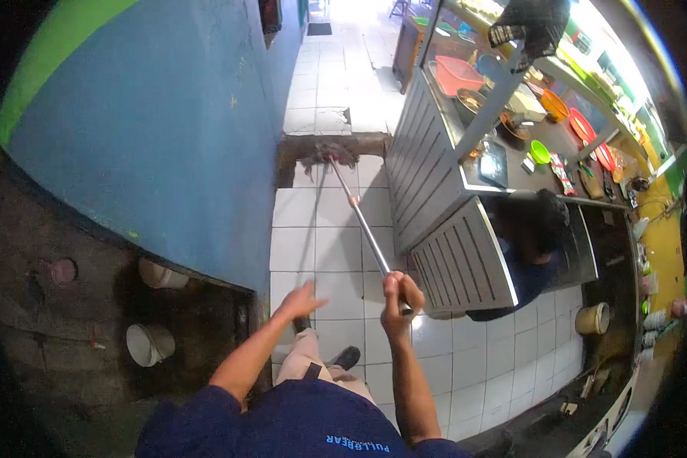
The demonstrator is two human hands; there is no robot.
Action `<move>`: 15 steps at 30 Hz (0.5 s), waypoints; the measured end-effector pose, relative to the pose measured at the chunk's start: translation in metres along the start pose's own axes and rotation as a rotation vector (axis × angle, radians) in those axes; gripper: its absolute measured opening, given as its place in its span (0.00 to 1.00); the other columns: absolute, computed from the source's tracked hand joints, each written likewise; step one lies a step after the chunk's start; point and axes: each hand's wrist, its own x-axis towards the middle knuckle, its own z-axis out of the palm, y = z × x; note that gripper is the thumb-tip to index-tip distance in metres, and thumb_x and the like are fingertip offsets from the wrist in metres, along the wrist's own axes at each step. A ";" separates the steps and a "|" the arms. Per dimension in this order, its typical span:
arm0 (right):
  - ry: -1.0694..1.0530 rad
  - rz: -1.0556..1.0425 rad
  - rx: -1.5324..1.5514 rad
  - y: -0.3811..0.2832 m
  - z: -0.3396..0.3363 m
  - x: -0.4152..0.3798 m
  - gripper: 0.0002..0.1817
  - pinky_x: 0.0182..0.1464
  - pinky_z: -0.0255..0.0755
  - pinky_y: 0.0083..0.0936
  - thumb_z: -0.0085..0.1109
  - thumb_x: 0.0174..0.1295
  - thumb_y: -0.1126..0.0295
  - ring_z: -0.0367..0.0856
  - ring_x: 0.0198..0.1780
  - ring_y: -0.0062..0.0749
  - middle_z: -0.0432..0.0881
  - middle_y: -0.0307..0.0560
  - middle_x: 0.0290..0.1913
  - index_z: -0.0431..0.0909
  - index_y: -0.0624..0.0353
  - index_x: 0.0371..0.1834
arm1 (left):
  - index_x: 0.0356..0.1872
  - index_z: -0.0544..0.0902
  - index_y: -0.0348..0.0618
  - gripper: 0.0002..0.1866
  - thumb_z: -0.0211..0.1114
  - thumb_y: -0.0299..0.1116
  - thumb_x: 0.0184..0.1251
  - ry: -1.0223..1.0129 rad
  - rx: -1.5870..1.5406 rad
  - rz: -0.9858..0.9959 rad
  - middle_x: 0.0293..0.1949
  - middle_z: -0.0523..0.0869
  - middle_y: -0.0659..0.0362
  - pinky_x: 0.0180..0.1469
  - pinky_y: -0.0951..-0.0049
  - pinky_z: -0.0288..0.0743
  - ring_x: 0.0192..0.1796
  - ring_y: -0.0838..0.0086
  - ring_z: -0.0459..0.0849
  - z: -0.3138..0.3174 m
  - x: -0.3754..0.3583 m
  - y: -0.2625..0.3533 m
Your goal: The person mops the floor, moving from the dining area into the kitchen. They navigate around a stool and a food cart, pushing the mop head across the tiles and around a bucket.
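Note:
A mop (pixel 365 226) with a metal pole slants away from me across the white floor tiles. Its grey stringy head (pixel 331 154) lies against the foot of a low step at the far end of the tiles. My right hand (pixel 401 299) is wrapped round the near end of the pole. Off to the left of the pole, my left hand (pixel 301 300) hangs in the air with its fingers stretched out, holding nothing.
A blue wall (pixel 175 137) bounds the tiles on the left. To the right stands a slatted counter (pixel 427 145) with bowls and food on top; its door (pixel 462 263) stands ajar. A person (pixel 538 237) crouches behind that door. Buckets (pixel 149 345) sit on the dark floor at left.

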 end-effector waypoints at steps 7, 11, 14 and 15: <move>0.265 0.024 0.075 -0.082 -0.132 -0.095 0.09 0.29 0.71 0.20 0.59 0.69 0.74 0.75 0.27 0.21 0.84 0.47 0.30 0.76 0.63 0.29 | 0.75 0.64 0.42 0.51 0.81 0.41 0.48 0.513 0.113 0.706 0.71 0.73 0.45 0.73 0.55 0.67 0.72 0.49 0.73 0.014 0.039 0.194; 0.095 -0.085 0.180 -0.216 -0.245 -0.125 0.18 0.26 0.60 0.24 0.61 0.69 0.64 0.63 0.22 0.20 0.64 0.36 0.19 0.62 0.54 0.25 | 0.51 0.78 0.40 0.26 0.78 0.40 0.55 0.411 0.093 1.040 0.49 0.84 0.47 0.57 0.55 0.75 0.55 0.49 0.82 0.114 0.022 0.203; 0.493 -0.391 0.108 -0.307 -0.244 -0.148 0.19 0.19 0.50 0.17 0.51 0.70 0.72 0.53 0.14 0.14 0.60 0.34 0.13 0.59 0.52 0.19 | 0.26 0.76 0.45 0.14 0.71 0.40 0.62 0.249 -0.187 1.198 0.26 0.79 0.52 0.40 0.56 0.76 0.33 0.54 0.81 0.164 -0.055 0.229; 0.410 -0.529 0.300 -0.332 -0.246 -0.155 0.20 0.18 0.49 0.18 0.52 0.70 0.72 0.52 0.14 0.13 0.59 0.33 0.12 0.58 0.52 0.19 | 0.23 0.75 0.47 0.15 0.69 0.40 0.64 0.206 -0.132 1.215 0.22 0.77 0.55 0.37 0.58 0.75 0.29 0.57 0.80 0.172 -0.086 0.236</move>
